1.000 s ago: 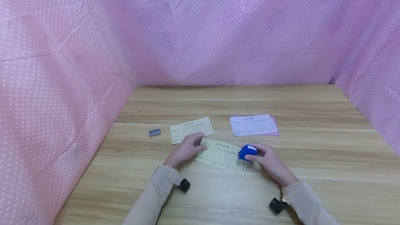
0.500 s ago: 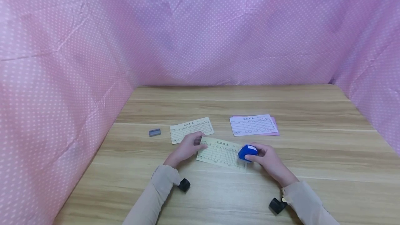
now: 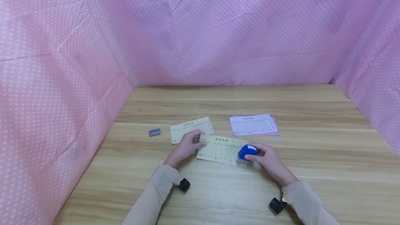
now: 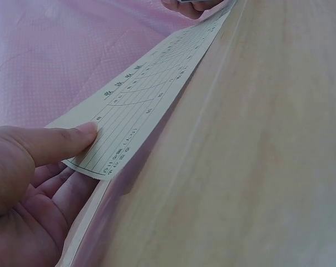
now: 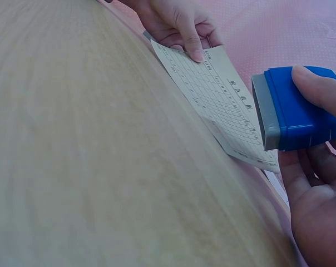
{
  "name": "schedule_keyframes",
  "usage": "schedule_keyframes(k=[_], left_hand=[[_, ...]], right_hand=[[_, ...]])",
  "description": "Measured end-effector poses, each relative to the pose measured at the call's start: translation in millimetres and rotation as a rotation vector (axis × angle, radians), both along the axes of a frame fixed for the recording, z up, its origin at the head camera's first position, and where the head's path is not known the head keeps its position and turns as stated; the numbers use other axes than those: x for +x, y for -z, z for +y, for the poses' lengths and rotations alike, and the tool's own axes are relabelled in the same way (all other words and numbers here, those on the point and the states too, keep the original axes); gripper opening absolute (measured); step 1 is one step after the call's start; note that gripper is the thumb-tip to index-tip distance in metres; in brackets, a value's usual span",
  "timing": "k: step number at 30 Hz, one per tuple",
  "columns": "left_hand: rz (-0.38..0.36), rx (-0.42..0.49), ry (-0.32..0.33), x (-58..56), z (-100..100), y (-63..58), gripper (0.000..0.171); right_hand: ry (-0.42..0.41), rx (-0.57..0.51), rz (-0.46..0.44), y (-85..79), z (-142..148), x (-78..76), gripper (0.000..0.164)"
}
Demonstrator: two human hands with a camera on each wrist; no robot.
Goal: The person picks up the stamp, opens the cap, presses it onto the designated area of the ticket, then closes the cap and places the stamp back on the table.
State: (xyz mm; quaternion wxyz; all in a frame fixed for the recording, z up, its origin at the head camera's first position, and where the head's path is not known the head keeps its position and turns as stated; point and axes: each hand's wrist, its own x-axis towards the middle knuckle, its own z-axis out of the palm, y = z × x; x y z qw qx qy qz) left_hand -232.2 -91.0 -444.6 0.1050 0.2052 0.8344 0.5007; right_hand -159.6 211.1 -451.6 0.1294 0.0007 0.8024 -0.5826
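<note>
A pale yellow printed receipt slip (image 3: 218, 149) lies in front of the person, tilted up at its left end. My left hand (image 3: 188, 146) pinches that end, thumb on top and fingers beneath, as the left wrist view shows. In my right hand (image 3: 267, 156) is a blue self-inking stamp (image 5: 304, 108), gripped between thumb and fingers. The stamp's grey base (image 5: 266, 111) faces the slip's right end and overlaps it in the head view. The slip's far right corner is hidden behind the stamp.
Behind my left hand lies a cream receipt slip (image 3: 190, 129). A small grey stamp cap (image 3: 154, 132) is left of it. At the back right, a white slip (image 3: 253, 125) partly covers a pink one (image 3: 276, 130). Pink dotted cloth (image 3: 231, 44) surrounds the wooden table (image 3: 200, 197).
The yellow slip's right end has swung away from the person, so the slip lies straighter across. My left hand has shifted slightly; the right hand and stamp have stayed in place.
</note>
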Motion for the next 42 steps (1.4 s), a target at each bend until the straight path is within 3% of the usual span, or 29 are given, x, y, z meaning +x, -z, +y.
schedule_keyframes(k=[19,25,42], left_hand=[[-0.031,0.021,-0.05,-8.3,6.1,5.2,0.022],[-0.036,0.05,-0.053,-12.1,13.9,6.4,0.022],[-0.028,0.125,-0.143,-28.6,40.4,9.5,0.032]], right_hand=[[-0.008,-0.004,-0.003,-0.7,0.9,-0.4,0.057],[-0.007,-0.024,-0.007,0.3,1.8,-0.3,0.055],[-0.011,-0.01,-0.01,0.9,1.0,-1.4,0.056]])
